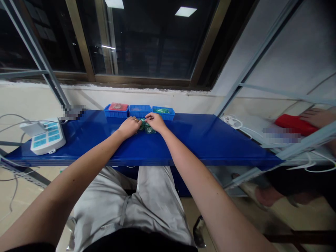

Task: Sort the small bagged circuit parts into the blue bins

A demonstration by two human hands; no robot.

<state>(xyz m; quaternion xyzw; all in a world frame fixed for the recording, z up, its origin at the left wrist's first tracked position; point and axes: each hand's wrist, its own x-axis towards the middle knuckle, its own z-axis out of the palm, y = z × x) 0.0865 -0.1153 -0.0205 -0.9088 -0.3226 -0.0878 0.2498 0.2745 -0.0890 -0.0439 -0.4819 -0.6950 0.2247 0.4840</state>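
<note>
A small green packet [147,128] with a crinkled, shiny surface lies on the blue tabletop [194,136], between my two hands. My left hand [130,126] is closed on the packet's left side, fingers pressed together. At its upper right, my right hand [155,121] pinches with thumb and forefinger near the packet's top; what sits in that pinch is too small to make out. Just behind my hands stand three blue bins: the left one [117,113] carries a red item, the middle one [140,114] shows little inside, and the right one [171,115] holds green pieces.
A white power strip [48,137] with a plugged-in adapter lies at the table's left end. Metal shelf posts rise at both sides. At the right, another person's hand [319,117] rests by a red object [295,125], near white cables. A window is behind the table.
</note>
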